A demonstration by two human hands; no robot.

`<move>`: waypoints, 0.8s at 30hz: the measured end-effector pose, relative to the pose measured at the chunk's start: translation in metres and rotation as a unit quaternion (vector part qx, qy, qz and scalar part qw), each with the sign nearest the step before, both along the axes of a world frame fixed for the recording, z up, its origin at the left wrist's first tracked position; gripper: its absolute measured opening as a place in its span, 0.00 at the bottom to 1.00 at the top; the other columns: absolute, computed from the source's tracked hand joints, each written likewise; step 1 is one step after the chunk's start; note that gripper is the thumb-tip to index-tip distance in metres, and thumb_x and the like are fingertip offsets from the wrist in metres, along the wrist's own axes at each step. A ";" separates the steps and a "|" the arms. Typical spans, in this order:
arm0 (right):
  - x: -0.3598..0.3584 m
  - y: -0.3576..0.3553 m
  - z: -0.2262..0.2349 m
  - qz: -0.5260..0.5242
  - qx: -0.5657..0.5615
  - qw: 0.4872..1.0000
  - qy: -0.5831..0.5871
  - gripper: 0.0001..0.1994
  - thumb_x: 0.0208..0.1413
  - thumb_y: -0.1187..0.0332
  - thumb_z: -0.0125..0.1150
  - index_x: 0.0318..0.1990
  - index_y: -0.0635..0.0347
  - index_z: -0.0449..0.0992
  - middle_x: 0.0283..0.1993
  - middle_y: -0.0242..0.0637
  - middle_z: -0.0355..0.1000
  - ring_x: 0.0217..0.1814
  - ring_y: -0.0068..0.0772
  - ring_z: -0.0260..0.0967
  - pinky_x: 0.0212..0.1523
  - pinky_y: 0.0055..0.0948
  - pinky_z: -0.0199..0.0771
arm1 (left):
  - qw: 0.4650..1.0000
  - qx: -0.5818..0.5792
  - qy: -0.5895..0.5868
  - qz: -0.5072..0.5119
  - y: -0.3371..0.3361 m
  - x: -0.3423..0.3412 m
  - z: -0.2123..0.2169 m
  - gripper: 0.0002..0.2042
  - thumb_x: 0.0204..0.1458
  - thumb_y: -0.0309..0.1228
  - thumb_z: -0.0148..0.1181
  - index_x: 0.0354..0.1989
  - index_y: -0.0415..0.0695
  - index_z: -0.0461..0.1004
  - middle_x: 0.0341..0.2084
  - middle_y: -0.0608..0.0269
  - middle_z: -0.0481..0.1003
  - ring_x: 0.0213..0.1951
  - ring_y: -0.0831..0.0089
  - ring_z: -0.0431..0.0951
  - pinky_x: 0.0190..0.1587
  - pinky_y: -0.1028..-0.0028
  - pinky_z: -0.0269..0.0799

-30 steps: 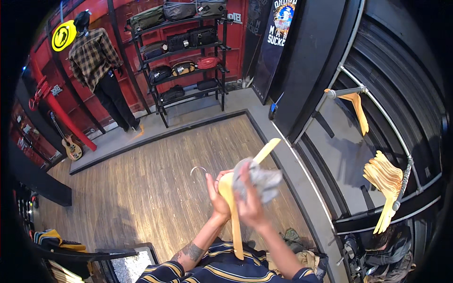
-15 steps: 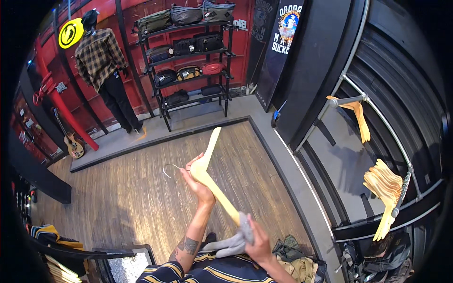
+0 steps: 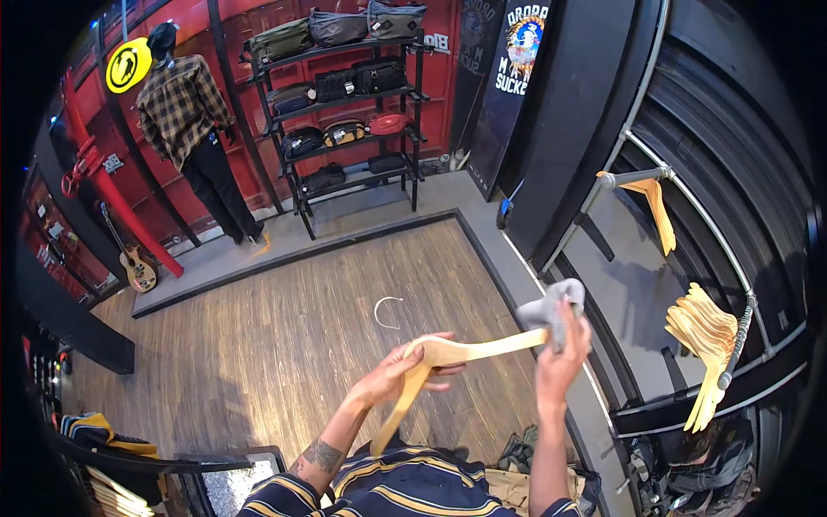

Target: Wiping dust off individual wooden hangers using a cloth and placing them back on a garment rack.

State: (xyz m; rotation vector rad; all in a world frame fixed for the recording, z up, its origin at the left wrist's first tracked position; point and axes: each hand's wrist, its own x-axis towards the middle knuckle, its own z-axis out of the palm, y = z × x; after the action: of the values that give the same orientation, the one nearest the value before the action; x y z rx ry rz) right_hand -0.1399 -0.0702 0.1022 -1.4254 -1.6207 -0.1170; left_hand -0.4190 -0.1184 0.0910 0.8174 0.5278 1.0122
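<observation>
In the head view, our left grip (image 3: 389,374) holds one wooden hanger (image 3: 444,351) near its middle; our right grip (image 3: 562,366) holds one grey cloth (image 3: 538,314) at one hanger end. Well beyond both, one four-tier shelf (image 3: 355,183) carries three bags (image 3: 338,28) on top.

4-tier black shelf (image 3: 355,179), bags (image 3: 396,21) on it
</observation>
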 end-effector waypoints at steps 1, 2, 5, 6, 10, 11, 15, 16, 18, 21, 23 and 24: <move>-0.012 -0.003 -0.002 0.012 -0.028 0.999 -0.025 0.23 0.54 0.78 0.56 0.60 0.54 0.75 0.69 0.37 0.65 0.72 0.49 0.56 0.72 0.46 0.52 | 0.997 -0.038 -0.068 -0.029 -0.002 0.006 0.002 0.35 0.63 0.53 0.52 0.69 0.38 0.58 0.60 0.47 0.69 0.62 0.52 0.71 0.61 0.56 0.73; -0.031 -0.007 -0.005 0.028 -0.054 0.997 -0.049 0.25 0.54 0.78 0.56 0.61 0.52 0.75 0.73 0.35 0.61 0.77 0.49 0.50 0.76 0.49 0.44 | 0.997 -0.042 -0.069 -0.013 -0.001 0.014 -0.005 0.32 0.64 0.54 0.50 0.66 0.42 0.62 0.55 0.59 0.73 0.59 0.70 0.71 0.63 0.62 0.69; -0.091 -0.035 -0.031 0.215 -0.094 0.972 0.010 0.27 0.53 0.71 0.60 0.63 0.48 0.74 0.75 0.40 0.57 0.79 0.58 0.42 0.76 0.59 0.35 | 0.992 -0.019 0.082 0.091 0.010 0.022 -0.077 0.25 0.66 0.49 0.51 0.61 0.43 0.67 0.50 0.65 0.74 0.52 0.76 0.73 0.57 0.70 0.69; -0.101 -0.040 -0.040 0.242 -0.092 0.966 0.011 0.27 0.53 0.68 0.60 0.64 0.48 0.73 0.74 0.40 0.58 0.79 0.60 0.42 0.75 0.61 0.35 | 0.984 -0.042 0.059 0.164 0.004 0.035 -0.068 0.19 0.66 0.44 0.51 0.57 0.44 0.69 0.47 0.68 0.74 0.47 0.80 0.73 0.49 0.75 0.70; -0.107 -0.046 -0.035 0.231 -0.100 0.967 -0.030 0.27 0.59 0.45 0.58 0.64 0.43 0.74 0.66 0.42 0.65 0.74 0.59 0.51 0.71 0.61 0.42 | 0.980 -0.063 0.042 0.184 -0.008 0.033 -0.059 0.20 0.66 0.44 0.52 0.57 0.43 0.69 0.46 0.68 0.74 0.47 0.80 0.73 0.50 0.77 0.70; -0.107 -0.045 -0.032 0.232 -0.100 0.967 -0.030 0.27 0.59 0.45 0.58 0.64 0.43 0.74 0.66 0.42 0.65 0.74 0.59 0.51 0.71 0.61 0.42 | 0.978 -0.052 0.065 0.191 -0.007 0.031 -0.060 0.20 0.66 0.44 0.51 0.58 0.43 0.69 0.47 0.68 0.74 0.48 0.80 0.73 0.49 0.78 0.70; -0.091 -0.029 -0.025 0.237 -0.071 0.953 -0.175 0.28 0.58 0.40 0.56 0.65 0.34 0.72 0.58 0.39 0.66 0.55 0.43 0.61 0.54 0.45 0.56 | 0.980 -0.110 0.041 0.160 -0.008 0.017 -0.066 0.21 0.66 0.45 0.50 0.59 0.43 0.69 0.48 0.69 0.75 0.47 0.80 0.74 0.51 0.78 0.70; -0.089 -0.024 -0.018 0.265 -0.062 0.944 -0.189 0.28 0.57 0.42 0.57 0.65 0.33 0.72 0.58 0.36 0.67 0.55 0.41 0.61 0.54 0.44 0.57 | 0.980 -0.097 0.034 0.170 -0.008 0.017 -0.068 0.22 0.66 0.46 0.50 0.60 0.42 0.69 0.49 0.68 0.75 0.47 0.79 0.75 0.49 0.78 0.71; -0.084 -0.018 -0.011 0.294 -0.068 0.927 -0.222 0.26 0.56 0.46 0.60 0.63 0.32 0.73 0.56 0.28 0.69 0.55 0.34 0.63 0.54 0.41 0.58 | 0.979 -0.111 0.059 0.158 -0.008 0.013 -0.065 0.23 0.66 0.47 0.50 0.60 0.42 0.69 0.49 0.67 0.75 0.48 0.77 0.76 0.50 0.76 0.72; -0.071 -0.006 -0.031 0.302 -0.018 0.930 -0.210 0.25 0.55 0.49 0.61 0.62 0.32 0.74 0.55 0.26 0.71 0.57 0.34 0.65 0.55 0.41 0.59 | 0.980 -0.120 0.028 0.159 -0.005 0.009 -0.060 0.24 0.67 0.49 0.47 0.60 0.41 0.68 0.54 0.59 0.74 0.54 0.69 0.76 0.54 0.70 0.73; -0.056 -0.001 -0.035 0.291 -0.018 0.932 -0.216 0.24 0.54 0.51 0.61 0.60 0.33 0.76 0.54 0.28 0.72 0.59 0.34 0.66 0.57 0.42 0.59 | 0.978 -0.115 -0.030 0.171 -0.004 0.007 -0.053 0.25 0.67 0.49 0.44 0.60 0.41 0.67 0.58 0.52 0.72 0.58 0.62 0.75 0.58 0.66 0.74; -0.047 0.002 -0.041 0.240 -0.014 0.947 -0.212 0.22 0.55 0.55 0.61 0.59 0.38 0.77 0.54 0.30 0.72 0.59 0.35 0.66 0.60 0.42 0.57 | 0.982 -0.091 -0.052 0.155 -0.004 0.007 -0.044 0.25 0.67 0.50 0.43 0.59 0.41 0.66 0.59 0.48 0.71 0.60 0.59 0.73 0.60 0.65 0.72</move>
State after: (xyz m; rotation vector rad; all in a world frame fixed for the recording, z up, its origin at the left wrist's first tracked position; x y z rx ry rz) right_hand -0.1864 -0.0683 0.0610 -1.0280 -2.2901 -0.1221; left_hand -0.4122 -0.1226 0.0466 0.5252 0.6606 1.2646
